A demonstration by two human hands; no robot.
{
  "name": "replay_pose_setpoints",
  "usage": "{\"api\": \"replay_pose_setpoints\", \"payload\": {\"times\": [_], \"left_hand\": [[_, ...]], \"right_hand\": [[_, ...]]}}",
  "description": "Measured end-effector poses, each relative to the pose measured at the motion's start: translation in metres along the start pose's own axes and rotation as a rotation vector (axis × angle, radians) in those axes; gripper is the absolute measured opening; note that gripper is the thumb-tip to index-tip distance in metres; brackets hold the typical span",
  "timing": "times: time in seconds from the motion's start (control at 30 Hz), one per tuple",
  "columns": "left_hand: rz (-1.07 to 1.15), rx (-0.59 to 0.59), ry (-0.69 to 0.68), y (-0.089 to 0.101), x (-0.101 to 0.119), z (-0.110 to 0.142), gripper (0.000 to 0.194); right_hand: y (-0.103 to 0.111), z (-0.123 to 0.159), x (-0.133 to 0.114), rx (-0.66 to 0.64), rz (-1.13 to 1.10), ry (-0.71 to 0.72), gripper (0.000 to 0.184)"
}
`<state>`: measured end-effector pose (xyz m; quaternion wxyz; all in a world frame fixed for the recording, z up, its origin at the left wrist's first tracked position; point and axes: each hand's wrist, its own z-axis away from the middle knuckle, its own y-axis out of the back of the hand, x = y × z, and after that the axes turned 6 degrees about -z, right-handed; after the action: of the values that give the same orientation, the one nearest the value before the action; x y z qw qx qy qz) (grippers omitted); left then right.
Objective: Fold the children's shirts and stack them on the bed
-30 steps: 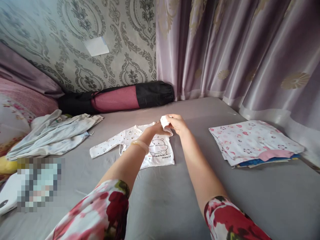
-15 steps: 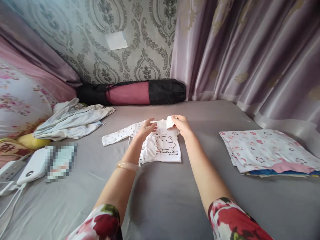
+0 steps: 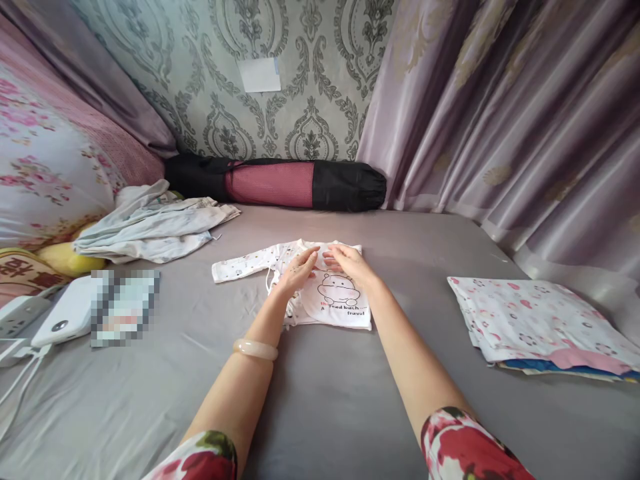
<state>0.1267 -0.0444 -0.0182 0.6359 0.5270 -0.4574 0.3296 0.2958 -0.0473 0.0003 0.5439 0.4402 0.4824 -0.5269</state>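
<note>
A small white baby shirt (image 3: 340, 313) with a printed hippo and lettering lies on the grey bed sheet (image 3: 340, 413). Its left sleeve, dotted with small prints, stretches out flat, while the right sleeve is folded in over the body. My left hand (image 3: 299, 268), below which a pale bangle (image 3: 255, 349) circles the forearm, is over the shirt's middle with fingers extended. Over the right part of the shirt, my right hand (image 3: 350, 263) has its fingers stretched toward the left one. Neither hand grips the cloth; whether they touch it I cannot tell.
Folded printed cloths (image 3: 545, 320) lie at the right. Crumpled pale clothes (image 3: 155, 230) are at the left, near a white power bank (image 3: 73, 310), a power strip (image 3: 23, 313) and cables. A black and pink rolled bag (image 3: 270, 183) lies along the wall.
My right hand has let go of the shirt's right sleeve, which now lies folded inward. That hand has moved slightly left and opened. The view has shifted a little.
</note>
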Motion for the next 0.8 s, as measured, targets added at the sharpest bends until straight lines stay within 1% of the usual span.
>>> {"api": "replay_pose_setpoints", "payload": {"times": [0.1, 0.17, 0.23, 0.3, 0.37, 0.47, 0.53, 0.63, 0.7, 0.8], "left_hand": [[-0.018, 0.007, 0.036, -0.003, -0.002, -0.003, 0.041], [-0.031, 0.032, 0.041, -0.004, -0.005, -0.006, 0.039], [-0.048, 0.075, 0.007, -0.004, -0.007, -0.008, 0.040], [-0.081, 0.130, -0.043, -0.002, -0.008, -0.010, 0.040], [-0.128, 0.176, -0.076, 0.001, -0.008, -0.010, 0.038], [-0.182, 0.213, -0.085, 0.006, -0.010, -0.009, 0.035], [-0.215, 0.211, -0.083, 0.008, -0.011, -0.008, 0.035], [-0.301, 0.202, -0.082, 0.010, -0.012, -0.008, 0.035], [-0.366, 0.200, -0.078, 0.010, -0.014, -0.009, 0.035], [-0.460, 0.195, -0.077, 0.009, -0.018, -0.011, 0.034]], "right_hand": [[0.025, -0.004, -0.007, 0.204, -0.083, 0.057, 0.028], [0.045, -0.008, -0.008, 0.362, -0.070, 0.096, 0.030], [0.059, -0.010, -0.005, 0.476, 0.054, 0.110, 0.034], [0.063, -0.010, -0.001, 0.511, 0.294, 0.113, 0.037], [0.056, -0.008, 0.002, 0.449, 0.576, 0.132, 0.040], [0.032, -0.001, 0.008, 0.247, 0.934, 0.183, 0.045], [0.015, 0.005, 0.012, 0.121, 1.104, 0.217, 0.048], [0.000, 0.011, 0.020, 0.022, 1.241, 0.243, 0.051], [-0.003, 0.013, 0.025, 0.001, 1.272, 0.236, 0.053], [-0.002, 0.012, 0.029, 0.007, 1.285, 0.202, 0.052]]}}
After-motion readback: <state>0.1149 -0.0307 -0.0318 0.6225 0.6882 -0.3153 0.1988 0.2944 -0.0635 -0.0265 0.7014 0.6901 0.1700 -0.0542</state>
